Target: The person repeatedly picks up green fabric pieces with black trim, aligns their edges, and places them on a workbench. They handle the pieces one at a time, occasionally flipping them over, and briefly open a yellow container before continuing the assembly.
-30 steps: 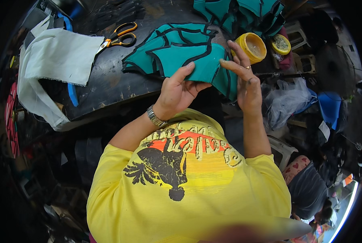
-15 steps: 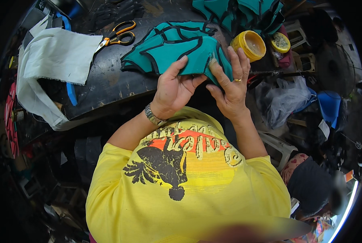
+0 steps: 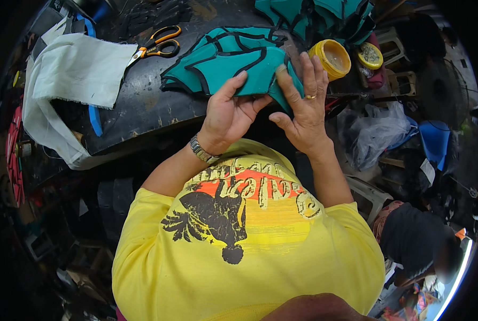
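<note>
**Left hand pinches a teal piece, right hand spreads over its side**

The left hand [image 3: 227, 116] has its palm turned upward and is nearly closed on the teal piece [image 3: 244, 75], with the thumb on the upper face and the other fingers bent below the near edge. The right hand [image 3: 307, 109] is open, with fingers long and a little apart. Its index fingertip rests on the teal piece near a fold, while the thumb stands free to the side; this hand does not grip anything that I can see. Both forearms are bent inward in front of the yellow shirt [image 3: 282, 257]. The left wrist wears a metal watch [image 3: 201, 152], and one right finger has a ring [image 3: 310, 97].

The teal piece, with black edging, lies partly on the dark table [image 3: 143, 109], and its near part reaches over the table edge. The right hand covers some of its right side, and the ends of the left fingers are hidden beneath. Where one teal layer finishes and another begins is hard to tell.

The open yellow jar [image 3: 332, 59] is just beside the right fingertips; I cannot tell if they touch it. Behind it is a teal pile [image 3: 343, 21], cut off by the top border. Orange-black scissors [image 3: 161, 45] lie to the left, next to a white cloth [image 3: 86, 72].
</note>
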